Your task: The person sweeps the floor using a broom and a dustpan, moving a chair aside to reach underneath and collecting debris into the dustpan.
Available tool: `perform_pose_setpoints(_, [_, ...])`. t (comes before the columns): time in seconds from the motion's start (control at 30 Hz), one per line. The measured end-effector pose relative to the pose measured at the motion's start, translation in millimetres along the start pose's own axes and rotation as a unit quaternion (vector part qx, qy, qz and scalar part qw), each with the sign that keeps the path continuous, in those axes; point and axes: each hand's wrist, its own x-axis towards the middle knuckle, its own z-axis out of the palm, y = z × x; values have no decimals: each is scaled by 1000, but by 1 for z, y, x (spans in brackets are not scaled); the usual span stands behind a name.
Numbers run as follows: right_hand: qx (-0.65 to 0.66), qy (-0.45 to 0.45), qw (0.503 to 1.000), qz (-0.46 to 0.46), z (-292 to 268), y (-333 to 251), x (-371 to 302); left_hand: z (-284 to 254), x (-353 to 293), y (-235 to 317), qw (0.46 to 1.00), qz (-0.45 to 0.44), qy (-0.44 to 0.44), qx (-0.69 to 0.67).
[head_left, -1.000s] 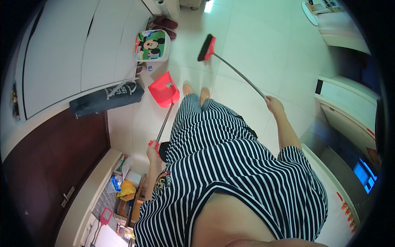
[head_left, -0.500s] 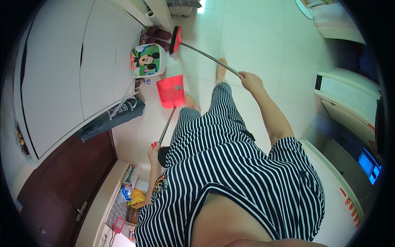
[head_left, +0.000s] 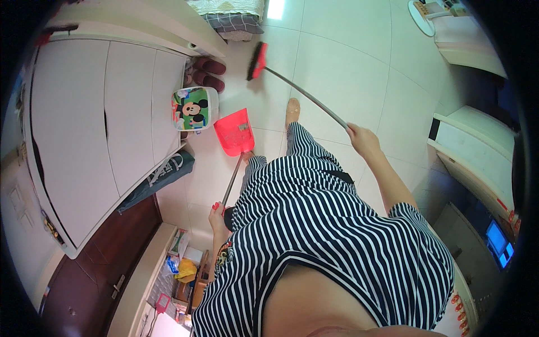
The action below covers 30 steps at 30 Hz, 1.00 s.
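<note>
My right hand (head_left: 364, 139) is closed round the end of a broom's grey handle. The red broom head with dark bristles (head_left: 259, 61) lies ahead over the pale floor tiles, near a pair of dark red slippers (head_left: 210, 74). In my left hand (head_left: 217, 215) is the handle of a long-handled red dustpan (head_left: 235, 132), the fingers wrapped round its red end. The dustpan's pan is beside my left foot, with some grey bits showing in it. A lidded bin with a cartoon-mouse top (head_left: 192, 109) stands just left of the pan.
White cabinets (head_left: 135, 112) line the left side, a dark green bag (head_left: 160, 181) below them. A brown door (head_left: 101, 269) is at lower left, shelves with bags and boxes beside it. On the right are a white drawer unit (head_left: 474, 137) and a lit screen (head_left: 498, 242). Bedding (head_left: 230, 17) hangs at the far end.
The broom head has moved right, away from the slippers, and my right hand has shifted right with the handle. The whole view has also turned and shifted; the dustpan stays near my left foot.
</note>
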Motion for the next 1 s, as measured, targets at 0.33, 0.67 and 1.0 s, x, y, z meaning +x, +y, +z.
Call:
perform_pose_setpoints(0.33, [-90,-25,993,-78,-51,11,180,32,13,-18,992,67,-60,86])
perform_pose_setpoints(0.67, [-26,32,998,56,-93,93,103,90,-5,8,998,-27,9,-52])
perform_pose_setpoints(1.0, [42,-11,996,78,-76,20,227,108,18,64,984,1,-11,177])
